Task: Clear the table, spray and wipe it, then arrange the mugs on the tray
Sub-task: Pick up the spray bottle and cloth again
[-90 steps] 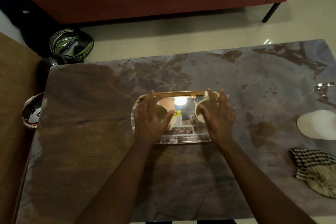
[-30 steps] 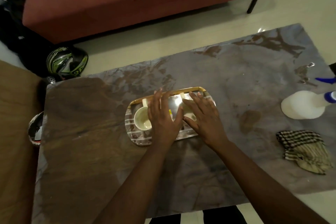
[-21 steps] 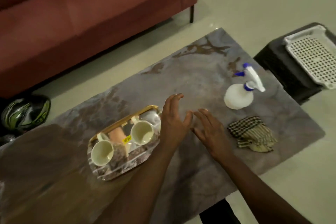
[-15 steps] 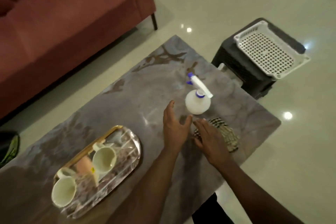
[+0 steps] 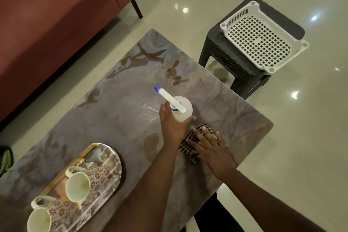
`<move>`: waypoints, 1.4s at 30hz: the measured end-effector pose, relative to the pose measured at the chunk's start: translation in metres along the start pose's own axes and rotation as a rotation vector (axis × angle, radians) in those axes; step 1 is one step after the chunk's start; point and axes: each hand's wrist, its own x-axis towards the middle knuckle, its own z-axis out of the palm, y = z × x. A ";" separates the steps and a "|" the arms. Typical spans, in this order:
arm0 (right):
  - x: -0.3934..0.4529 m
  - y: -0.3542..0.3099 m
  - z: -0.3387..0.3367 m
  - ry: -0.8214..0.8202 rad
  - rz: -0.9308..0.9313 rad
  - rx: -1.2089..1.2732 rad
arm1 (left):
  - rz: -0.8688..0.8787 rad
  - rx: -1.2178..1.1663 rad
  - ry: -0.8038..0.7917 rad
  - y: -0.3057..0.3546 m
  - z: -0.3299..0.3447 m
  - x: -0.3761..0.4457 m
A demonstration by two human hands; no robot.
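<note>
Two floral mugs, one (image 5: 84, 181) behind the other (image 5: 50, 214), stand on a mirrored oval tray (image 5: 113, 154) at the near left of the marble table (image 5: 116, 111). Further right stands a white spray bottle (image 5: 183, 103) with a blue nozzle. My left hand (image 5: 172, 126) cups its body, fingers on one side and thumb on the other. Just beside it lies a checked cloth (image 5: 190, 137), and my right hand (image 5: 212, 152) rests flat on top with its fingers spread, hiding much of it.
A dark plastic stool (image 5: 226, 62) stands off the table's far right corner with a white perforated basket (image 5: 259, 37) on it. A red sofa (image 5: 47, 15) runs along the far left. A green helmet (image 5: 4, 158) shows at the left edge.
Both hands left the tray and moved right across the table. My left hand has reached the spray bottle and closed around it; my right hand has come down on the cloth. The view swung right.
</note>
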 end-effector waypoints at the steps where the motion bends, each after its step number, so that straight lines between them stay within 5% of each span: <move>1: 0.001 0.000 0.002 0.016 -0.011 0.001 | 0.009 0.020 -0.009 -0.002 0.001 0.002; 11: 0.010 0.005 -0.047 -0.040 -0.050 0.026 | 0.046 0.051 0.010 0.028 -0.014 0.002; 19: 0.013 0.070 -0.137 0.281 -0.005 0.031 | 0.198 -0.061 0.026 0.132 -0.016 0.025; 23: 0.045 0.157 -0.165 0.341 0.127 0.129 | 0.278 -0.061 0.011 0.191 0.034 0.061; 31: 0.128 0.347 -0.165 0.166 0.227 0.159 | 0.254 -0.008 -0.114 0.265 0.205 0.150; 38: 0.156 0.379 -0.129 0.006 0.171 0.057 | 0.187 0.181 -0.092 0.252 0.263 0.197; 42: 0.153 0.377 -0.119 0.059 0.155 0.055 | 0.150 0.126 -0.093 0.232 0.259 0.205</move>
